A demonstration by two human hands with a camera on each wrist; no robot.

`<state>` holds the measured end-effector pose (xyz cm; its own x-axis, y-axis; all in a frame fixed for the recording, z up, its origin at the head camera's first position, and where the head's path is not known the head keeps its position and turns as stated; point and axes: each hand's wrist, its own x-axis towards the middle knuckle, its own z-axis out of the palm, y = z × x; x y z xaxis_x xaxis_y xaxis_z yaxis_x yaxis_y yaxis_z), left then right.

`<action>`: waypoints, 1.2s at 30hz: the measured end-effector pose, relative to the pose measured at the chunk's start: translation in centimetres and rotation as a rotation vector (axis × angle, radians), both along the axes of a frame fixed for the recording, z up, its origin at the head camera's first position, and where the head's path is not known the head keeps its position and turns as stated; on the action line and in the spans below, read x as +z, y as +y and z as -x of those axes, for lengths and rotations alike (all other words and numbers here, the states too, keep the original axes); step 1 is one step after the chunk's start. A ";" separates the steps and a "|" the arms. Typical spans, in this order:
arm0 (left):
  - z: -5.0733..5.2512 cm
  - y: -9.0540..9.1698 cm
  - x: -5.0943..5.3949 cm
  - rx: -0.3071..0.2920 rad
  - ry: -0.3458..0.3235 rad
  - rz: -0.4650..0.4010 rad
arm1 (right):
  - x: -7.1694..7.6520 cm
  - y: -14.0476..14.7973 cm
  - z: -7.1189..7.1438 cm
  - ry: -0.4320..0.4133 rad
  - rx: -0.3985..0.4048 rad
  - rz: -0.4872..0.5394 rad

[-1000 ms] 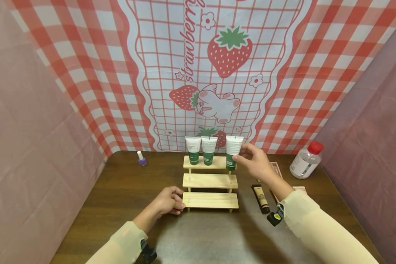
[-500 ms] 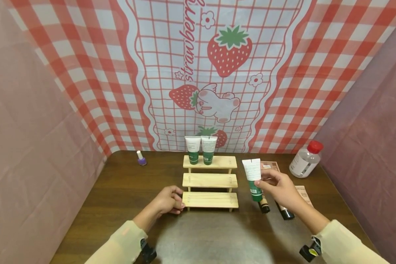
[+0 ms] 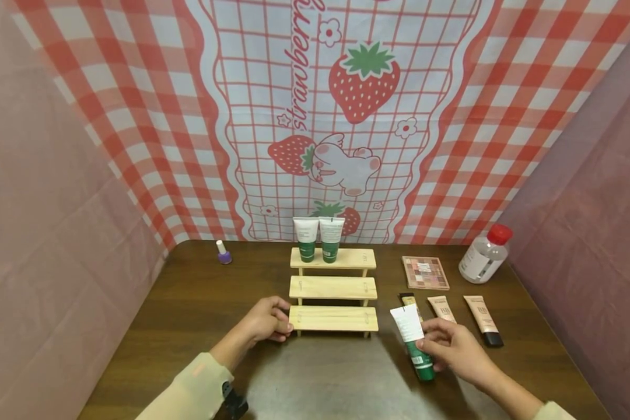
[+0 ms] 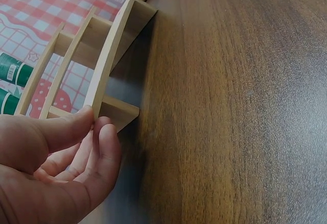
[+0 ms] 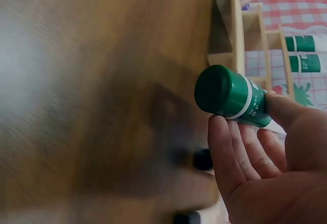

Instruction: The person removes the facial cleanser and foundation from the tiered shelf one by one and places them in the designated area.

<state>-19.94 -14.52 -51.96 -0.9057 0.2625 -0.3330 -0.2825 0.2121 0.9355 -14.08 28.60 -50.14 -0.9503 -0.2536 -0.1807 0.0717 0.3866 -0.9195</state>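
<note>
Between thumb and fingers my right hand [image 3: 459,350] holds a white and green squeeze tube [image 3: 413,341], tilted, green cap downward, over the right front of the table. In the right wrist view the tube's green cap [image 5: 217,89] faces the camera. My left hand [image 3: 265,321] pinches the left end of the lowest step of a three-tier wooden display stand [image 3: 333,319]; the left wrist view shows thumb and fingertips on that board's edge [image 4: 104,63]. Two matching tubes, one [image 3: 307,239] left of the other [image 3: 331,239], stand upright on the top tier.
Right of the stand lie an eyeshadow palette [image 3: 425,273], a black-and-beige tube [image 3: 408,300] partly hidden, and two BB cream tubes, one [image 3: 441,308] beside the other [image 3: 483,319]. A red-capped bottle [image 3: 485,255] stands at the back right. Purple nail polish [image 3: 223,254] stands back left.
My right hand has carried the third tube off the top tier, rightward and down toward the table's front. The left hand has stayed on the stand.
</note>
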 end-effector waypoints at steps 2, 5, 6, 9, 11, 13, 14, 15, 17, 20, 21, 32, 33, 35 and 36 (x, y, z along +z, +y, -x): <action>0.0 0.0 0.0 0.000 0.001 0.000 | -0.6 0.0 -0.5 -0.025 0.013 -0.001; 0.0 0.0 0.0 0.002 0.002 0.001 | -1.3 -0.1 -1.0 -0.053 0.025 -0.005; -0.1 0.0 0.0 0.003 0.003 0.003 | -1.5 -0.1 -1.2 -0.062 0.025 -0.005; -0.1 0.0 0.0 0.005 0.002 0.006 | -1.9 -0.2 -1.6 -0.082 0.023 -0.005; -0.1 0.0 0.1 0.005 0.003 0.006 | -1.9 -0.4 -1.8 -0.086 0.016 -0.013; -0.1 0.0 0.1 0.004 0.004 0.005 | -2.0 -0.5 -2.0 -0.091 0.005 -0.021; -0.1 0.0 0.1 0.004 0.004 0.005 | -2.0 -0.6 -2.1 -0.091 -0.002 -0.027; -0.1 0.0 0.1 0.003 0.004 0.004 | -2.0 -0.6 -2.1 -0.091 -0.010 -0.033; -0.2 0.0 0.1 0.003 0.004 0.002 | -2.1 -0.7 -2.2 -0.093 -0.022 -0.043; -0.2 0.0 0.1 0.003 0.003 0.003 | -2.4 -0.7 -2.4 -0.098 -0.023 -0.044; -0.2 0.0 0.1 0.003 0.002 0.004 | -2.5 -0.7 -2.4 -0.099 -0.022 -0.048; -0.2 0.1 0.2 0.004 -0.001 0.003 | -2.6 -0.6 -2.7 -0.089 -0.048 -0.109; -0.2 0.1 0.2 0.005 -0.001 0.003 | -2.6 -0.6 -2.7 -0.091 -0.048 -0.114; -0.2 0.1 0.2 0.008 -0.002 0.004 | -2.6 -0.5 -2.7 -0.095 -0.047 -0.120; -0.2 0.1 0.2 0.008 -0.002 0.004 | -2.5 -0.5 -2.7 -0.097 -0.045 -0.123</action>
<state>-19.77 -14.45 -51.77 -0.9072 0.2537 -0.3356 -0.2859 0.2133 0.9342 -11.39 28.09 -52.67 -0.9368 -0.1814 -0.2991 0.1775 0.4901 -0.8534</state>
